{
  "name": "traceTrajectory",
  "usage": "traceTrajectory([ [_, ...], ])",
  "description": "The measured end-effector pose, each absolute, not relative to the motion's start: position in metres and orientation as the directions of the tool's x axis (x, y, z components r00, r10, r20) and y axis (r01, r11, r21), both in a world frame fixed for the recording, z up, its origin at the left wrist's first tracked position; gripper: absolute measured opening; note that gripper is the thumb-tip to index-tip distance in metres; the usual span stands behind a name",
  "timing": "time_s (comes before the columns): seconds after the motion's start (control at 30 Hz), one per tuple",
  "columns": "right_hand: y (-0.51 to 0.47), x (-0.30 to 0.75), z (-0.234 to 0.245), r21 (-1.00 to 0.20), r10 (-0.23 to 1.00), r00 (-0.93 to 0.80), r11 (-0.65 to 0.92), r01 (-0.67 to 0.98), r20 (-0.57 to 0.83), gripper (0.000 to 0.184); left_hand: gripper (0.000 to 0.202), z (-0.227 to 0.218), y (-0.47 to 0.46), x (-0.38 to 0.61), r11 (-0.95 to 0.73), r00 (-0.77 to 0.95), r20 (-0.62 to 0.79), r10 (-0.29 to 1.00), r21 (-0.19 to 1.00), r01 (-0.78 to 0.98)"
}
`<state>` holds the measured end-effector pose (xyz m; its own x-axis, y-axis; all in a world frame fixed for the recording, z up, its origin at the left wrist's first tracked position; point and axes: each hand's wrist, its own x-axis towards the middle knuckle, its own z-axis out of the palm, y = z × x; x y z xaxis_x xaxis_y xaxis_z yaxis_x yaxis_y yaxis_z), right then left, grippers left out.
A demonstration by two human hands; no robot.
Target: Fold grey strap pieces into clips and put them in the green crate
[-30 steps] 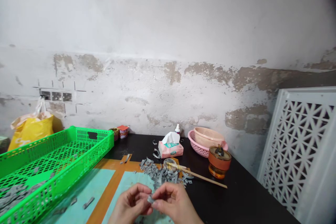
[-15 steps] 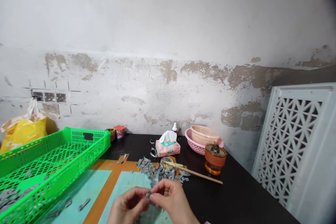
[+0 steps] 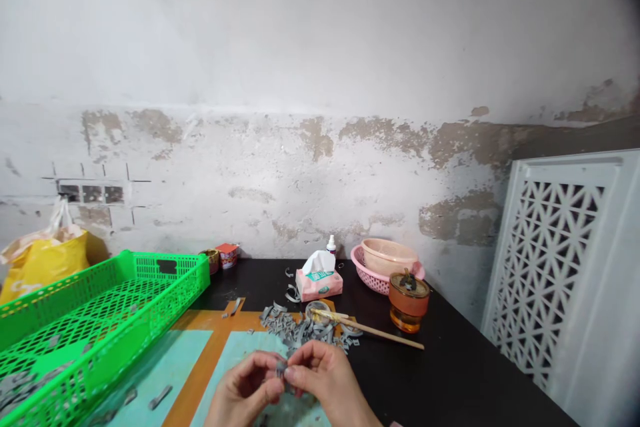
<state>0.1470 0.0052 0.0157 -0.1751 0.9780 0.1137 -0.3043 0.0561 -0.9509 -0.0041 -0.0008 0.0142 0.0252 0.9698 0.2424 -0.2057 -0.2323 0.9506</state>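
The fingers (image 3: 293, 373) of both hands are pinched together on a small grey piece (image 3: 281, 369). The left hand (image 3: 245, 390) grips it from one side and the right hand (image 3: 327, 380) from the other, with their tips meeting over it. The piece is a short, dull grey strip, largely covered, so only a narrow sliver shows between the thumbs. It is held above the table (image 3: 450, 380), well in front of the tissue pack (image 3: 319, 282).

Between the hands and the tissue pack lies a loose pile of grey pieces (image 3: 305, 331) of the same kind. A wooden stick (image 3: 373, 332) lies in front of and to the right of the pack. An orange jar (image 3: 409, 293) stands to its right, with a pink basket (image 3: 364, 271) behind the jar. A green crate (image 3: 165, 297) sits far to the left of the pack, with a few grey pieces inside.

A second ago more of the piece showed, pale against the right thumb. Since then the fingers have closed further over it and the hands sit slightly higher in the picture. The pack and crate have slid a little leftward in view.
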Motion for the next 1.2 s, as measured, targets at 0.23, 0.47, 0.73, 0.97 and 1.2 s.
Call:
traceTrajectory([
  [0.23, 0.005, 0.153, 0.017, -0.939, 0.963, -0.26, -0.028, -0.342, 0.066, 0.033, 0.034, 0.01, -0.001, -0.008, -0.15, 0.048, 0.166, 0.985, 0.96, -0.235],
  [0.47, 0.001, 0.154, 0.024, -0.978, 0.969, -0.241, 0.008, -0.208, 0.06, 0.017, 0.033, 0.01, -0.002, -0.006, -0.133, 0.105, 0.161, 0.981, 0.962, -0.237],
  [0.73, 0.001, 0.156, 0.023, -0.995, 0.973, -0.227, 0.006, -0.099, 0.029, 0.009, 0.03, 0.003, 0.0, -0.008, -0.185, 0.137, 0.205, 0.969, 0.972, -0.146],
  [0.97, 0.002, 0.16, 0.02, -0.999, 0.975, -0.222, 0.014, -0.03, 0.021, 0.01, 0.018, -0.001, 0.004, -0.012, -0.276, 0.198, 0.254, 0.947, 0.957, 0.092],
  [1.2, -0.001, 0.156, 0.024, -0.998, 0.973, -0.227, -0.057, -0.041, -0.047, 0.01, 0.015, 0.015, -0.004, -0.009, -0.27, 0.217, 0.224, 0.95, 0.94, 0.209],
])
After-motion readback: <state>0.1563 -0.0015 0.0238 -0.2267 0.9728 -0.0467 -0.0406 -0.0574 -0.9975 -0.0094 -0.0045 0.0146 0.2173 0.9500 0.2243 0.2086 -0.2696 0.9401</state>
